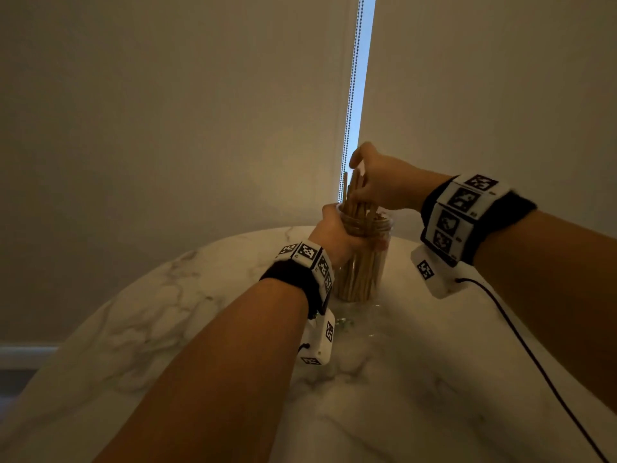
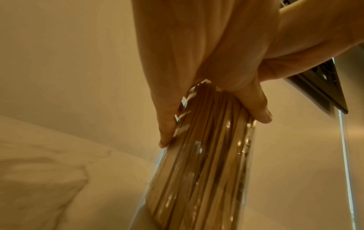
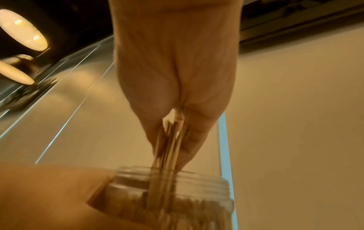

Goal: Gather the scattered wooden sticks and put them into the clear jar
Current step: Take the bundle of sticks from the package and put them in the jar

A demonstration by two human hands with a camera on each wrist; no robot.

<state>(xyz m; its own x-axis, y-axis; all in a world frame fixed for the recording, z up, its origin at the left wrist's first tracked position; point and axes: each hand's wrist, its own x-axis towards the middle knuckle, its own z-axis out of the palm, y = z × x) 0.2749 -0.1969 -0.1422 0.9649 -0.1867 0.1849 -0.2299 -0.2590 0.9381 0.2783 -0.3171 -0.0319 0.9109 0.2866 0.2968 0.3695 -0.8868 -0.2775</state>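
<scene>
From the head view, the clear jar [image 1: 362, 255] stands upright on the marble bench [image 1: 187, 295], already packed with wooden sticks [image 1: 355, 275]; the left hand [image 1: 337, 233] wraps its fingers around the jar's upper body just under the threaded neck, while the right hand [image 1: 374, 182] hovers above the mouth, pinching a small bundle of sticks [image 1: 354, 192] whose lower ends sit inside the opening. No loose sticks show on the bench in this view, so the task looks nearly done. In the left wrist view, the fingers [image 2: 254, 107] curl around the jar [image 2: 206, 155], the sticks pressed close behind its smooth wall; the jar is likely slippery and rigid, best held around its body as here. In the right wrist view, the fingers [image 3: 197, 140] pinch the bundle [image 3: 170, 140] near its top, above the jar's rim [image 3: 197, 179]. The sticks seem light, stiff and thin, prone to splaying, so a gathered pinch near the upper ends suits them.
</scene>
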